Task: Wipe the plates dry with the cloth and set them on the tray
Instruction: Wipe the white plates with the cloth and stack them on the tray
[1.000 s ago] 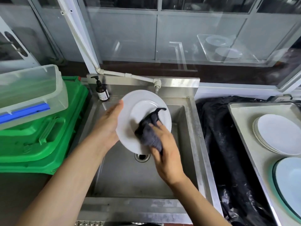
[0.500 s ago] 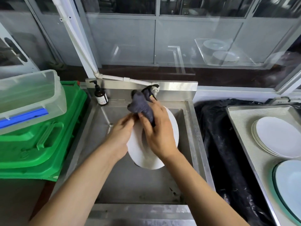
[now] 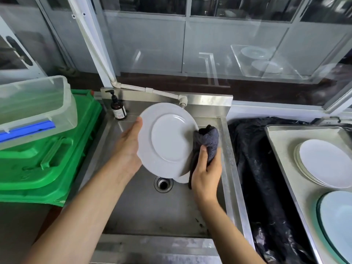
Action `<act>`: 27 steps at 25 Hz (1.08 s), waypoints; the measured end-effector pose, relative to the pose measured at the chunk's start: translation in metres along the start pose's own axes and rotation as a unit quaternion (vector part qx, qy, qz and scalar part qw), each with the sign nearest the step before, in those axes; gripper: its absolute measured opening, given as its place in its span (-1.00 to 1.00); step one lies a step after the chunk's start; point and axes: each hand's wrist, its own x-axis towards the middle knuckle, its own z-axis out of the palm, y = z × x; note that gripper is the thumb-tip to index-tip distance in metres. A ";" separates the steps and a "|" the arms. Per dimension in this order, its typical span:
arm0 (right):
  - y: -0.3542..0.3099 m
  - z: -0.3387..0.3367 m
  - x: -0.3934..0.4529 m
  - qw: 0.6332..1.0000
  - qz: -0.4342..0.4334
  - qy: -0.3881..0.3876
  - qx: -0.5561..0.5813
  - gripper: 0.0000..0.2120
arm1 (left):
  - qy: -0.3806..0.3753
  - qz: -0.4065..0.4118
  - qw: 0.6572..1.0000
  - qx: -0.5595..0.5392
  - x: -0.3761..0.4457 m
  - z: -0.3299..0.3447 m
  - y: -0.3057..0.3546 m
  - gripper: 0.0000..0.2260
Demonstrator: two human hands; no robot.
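A white plate is held tilted over the steel sink, its face towards me. My left hand holds its left rim, thumb on the front edge. My right hand grips a dark grey cloth at the plate's right rim. The edge of a second white plate shows below the held one, near the drain. On the metal tray at the right lie a stack of white plates and a pale blue plate.
A brown pump bottle stands at the sink's back left corner. A tap pipe ends above the plate. Green crates with a clear plastic box sit to the left. Black plastic sheeting lies between sink and tray.
The plate has been turned so its face shows again. My right hand moved the cloth from the plate's top edge to its right rim. My left hand shifted to the left rim.
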 end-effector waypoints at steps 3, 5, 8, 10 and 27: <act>-0.004 0.011 -0.031 0.998 -0.044 -0.038 -0.001 -0.61 | 0.017 0.008 0.999 -0.028 -0.001 0.009 -0.007 -0.65; -0.013 0.024 -0.047 0.980 -0.148 -0.129 -0.029 -0.56 | 0.020 0.005 0.999 -0.028 -0.001 0.010 -0.013 -0.66; -0.015 0.031 -0.054 0.947 -0.235 -0.210 -0.067 -0.59 | -0.030 -0.028 0.999 0.024 -0.001 -0.005 -0.017 -0.71; -0.005 0.021 -0.055 0.929 -0.271 -0.235 -0.088 -0.60 | -0.027 -0.035 0.997 0.061 0.002 -0.014 -0.015 -0.66; 0.067 -0.097 0.029 0.959 0.107 0.000 -0.262 -0.85 | -0.052 -0.016 0.996 0.074 -0.009 -0.003 -0.058 -0.75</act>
